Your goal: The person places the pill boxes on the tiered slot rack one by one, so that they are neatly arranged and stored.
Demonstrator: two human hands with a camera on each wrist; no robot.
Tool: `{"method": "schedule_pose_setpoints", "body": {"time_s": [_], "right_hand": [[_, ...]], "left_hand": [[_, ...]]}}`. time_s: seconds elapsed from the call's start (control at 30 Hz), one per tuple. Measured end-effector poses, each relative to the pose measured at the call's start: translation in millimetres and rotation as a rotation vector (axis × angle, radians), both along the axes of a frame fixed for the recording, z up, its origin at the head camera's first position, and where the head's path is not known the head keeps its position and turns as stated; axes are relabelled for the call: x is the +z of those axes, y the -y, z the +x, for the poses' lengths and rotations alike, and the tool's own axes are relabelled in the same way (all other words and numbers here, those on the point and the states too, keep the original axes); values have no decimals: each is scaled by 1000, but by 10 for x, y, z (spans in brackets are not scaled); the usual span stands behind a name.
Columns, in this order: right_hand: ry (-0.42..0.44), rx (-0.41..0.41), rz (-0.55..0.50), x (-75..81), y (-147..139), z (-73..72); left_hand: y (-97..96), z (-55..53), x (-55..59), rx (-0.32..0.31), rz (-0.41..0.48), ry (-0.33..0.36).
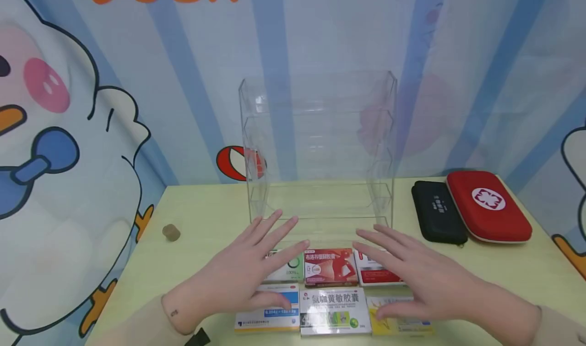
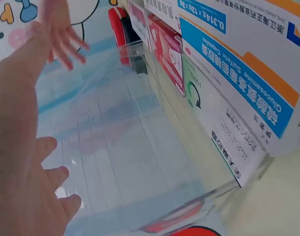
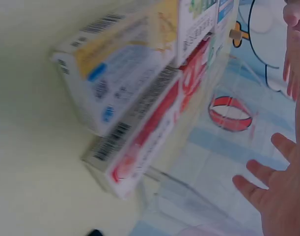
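Observation:
Several medicine boxes lie in two rows on the table, below both hands. My left hand point(image 1: 242, 269), fingers spread, hovers over the left boxes: a green-and-white box point(image 1: 293, 270) and a blue-and-white box point(image 2: 238, 73). Fingers likewise spread, my right hand point(image 1: 426, 275) is over a red-and-white box point(image 1: 377, 276) and a yellow-and-white box point(image 1: 403, 326). Between the hands show a red box point(image 1: 330, 267) and a white box with green marks point(image 1: 335, 313). Neither hand holds anything. Behind the boxes stands a clear tiered acrylic rack point(image 1: 320, 203).
A black zip case point(image 1: 438, 213) and a red case with a white emblem point(image 1: 490, 206) lie at the right rear of the yellow table point(image 1: 206, 208). A small brown cylinder point(image 1: 171, 232) stands at left. A printed cloth point(image 1: 320, 30) hangs behind.

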State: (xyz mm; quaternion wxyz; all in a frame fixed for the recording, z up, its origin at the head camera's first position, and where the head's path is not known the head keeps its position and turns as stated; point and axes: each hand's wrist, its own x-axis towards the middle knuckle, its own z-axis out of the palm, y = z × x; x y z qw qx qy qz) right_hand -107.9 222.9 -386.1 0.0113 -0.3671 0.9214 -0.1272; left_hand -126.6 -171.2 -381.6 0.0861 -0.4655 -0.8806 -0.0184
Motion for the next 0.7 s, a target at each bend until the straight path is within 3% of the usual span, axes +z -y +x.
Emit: {"method": "schedule_pose_setpoints", "body": {"time_s": [0.13, 0.23, 0.33, 0.43, 0.57, 0.7], "right_hand": [[73, -84, -39, -173, -171, 63], [130, -130, -50, -307, -300, 97], [195, -189, -41, -436, -414, 134], [298, -279, -35, -553, -508, 178], [420, -400, -17, -675, -580, 227], [440, -425, 7, -767, -620, 251]], "left_hand": [[86, -102, -89, 54, 114, -57], [167, -218, -147, 97, 262, -125], [253, -333, -222, 180, 413, -155], [324, -433, -313, 309, 509, -101], [393, -545, -450, 454, 597, 40], [443, -643, -581, 493, 667, 138]]}}
